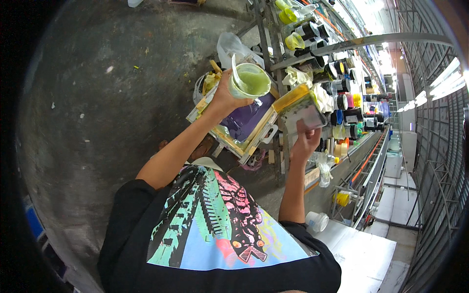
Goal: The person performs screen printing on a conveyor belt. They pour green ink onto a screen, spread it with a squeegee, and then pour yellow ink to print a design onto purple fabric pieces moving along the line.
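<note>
My left hand (225, 94) is closed around a plastic tub (253, 80) of pale green ink or paint. A white stirring stick (236, 71) leans against the tub's inner wall. Below the tub lies a screen-printing frame (243, 150) with a purple mesh (246, 121), partly covered by my forearm and the tub. My right hand (307, 142) pinches the lower end of a flat translucent panel (295, 117) smeared with green. A yellow-orange bar (291, 97) runs along the panel's upper edge; I cannot tell whether they are joined.
Several ink tubs (342, 101) crowd a long bench at the right, beside pale crumpled rags (298, 76). A metal rail (386, 41) crosses above them. Beyond the frame sits a clear plastic bag (235, 48). A white tub (316, 221) stands near my right elbow. Dark floor (97, 117) spreads left.
</note>
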`<act>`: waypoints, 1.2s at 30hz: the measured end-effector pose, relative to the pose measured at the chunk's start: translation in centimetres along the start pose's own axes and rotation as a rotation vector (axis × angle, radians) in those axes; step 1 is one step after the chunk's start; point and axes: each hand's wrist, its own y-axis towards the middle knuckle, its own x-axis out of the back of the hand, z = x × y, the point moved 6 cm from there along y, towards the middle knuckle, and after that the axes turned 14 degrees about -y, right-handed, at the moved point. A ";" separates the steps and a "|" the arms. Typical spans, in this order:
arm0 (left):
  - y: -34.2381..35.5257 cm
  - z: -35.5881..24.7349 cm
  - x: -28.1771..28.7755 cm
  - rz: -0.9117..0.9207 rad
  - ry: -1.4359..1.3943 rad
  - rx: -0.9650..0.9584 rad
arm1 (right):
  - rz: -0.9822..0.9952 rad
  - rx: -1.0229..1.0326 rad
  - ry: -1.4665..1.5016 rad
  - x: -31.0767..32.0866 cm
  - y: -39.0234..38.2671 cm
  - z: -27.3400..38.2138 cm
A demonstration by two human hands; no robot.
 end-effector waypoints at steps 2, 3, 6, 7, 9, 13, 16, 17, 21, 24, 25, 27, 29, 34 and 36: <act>0.2 2.7 1.6 0.012 0.105 -0.033 | -0.012 -0.065 0.229 -0.4 0.3 0.6; 0.2 4.4 1.9 0.017 0.134 -0.040 | -0.018 -0.090 0.343 -0.5 0.4 1.2; -0.1 5.8 1.0 0.034 0.233 0.002 | 0.009 -0.156 0.442 -1.0 0.3 2.0; -0.4 5.2 0.1 0.043 0.248 -0.017 | 0.019 -0.176 0.469 -1.2 0.3 1.9; -0.5 4.1 -1.7 0.059 0.279 -0.056 | 0.038 -0.157 0.441 -2.0 0.3 2.0; -0.5 1.2 -2.4 0.014 0.510 -0.301 | 0.015 -0.148 0.370 -2.5 -0.2 2.4; -0.4 1.1 -1.7 -0.034 0.452 -0.297 | 0.033 -0.117 0.328 -2.4 -0.1 2.3; -0.4 1.0 -1.6 -0.043 0.463 -0.310 | 0.033 -0.124 0.320 -2.4 -0.2 2.3; -0.4 0.9 -0.8 -0.065 0.486 -0.288 | 0.020 -0.144 0.317 -2.5 -0.5 2.5; -0.4 0.9 -0.5 -0.069 0.495 -0.294 | 0.014 -0.144 0.321 -2.7 -0.4 3.0; -0.4 0.9 -0.5 -0.071 0.498 -0.310 | 0.014 -0.142 0.319 -2.7 -0.4 3.1; -0.5 0.9 -0.5 -0.064 0.484 -0.338 | 0.039 -0.139 0.312 -2.5 -0.2 2.6; -0.7 0.7 -0.6 -0.065 0.486 -0.360 | 0.051 -0.142 0.305 -2.5 -0.2 2.4; -1.3 0.0 -1.0 -0.097 0.546 -0.418 | 0.026 -0.145 0.287 -2.7 0.0 2.8; -1.4 -0.2 -1.3 -0.078 0.533 -0.410 | 0.021 -0.146 0.269 -2.7 0.1 3.1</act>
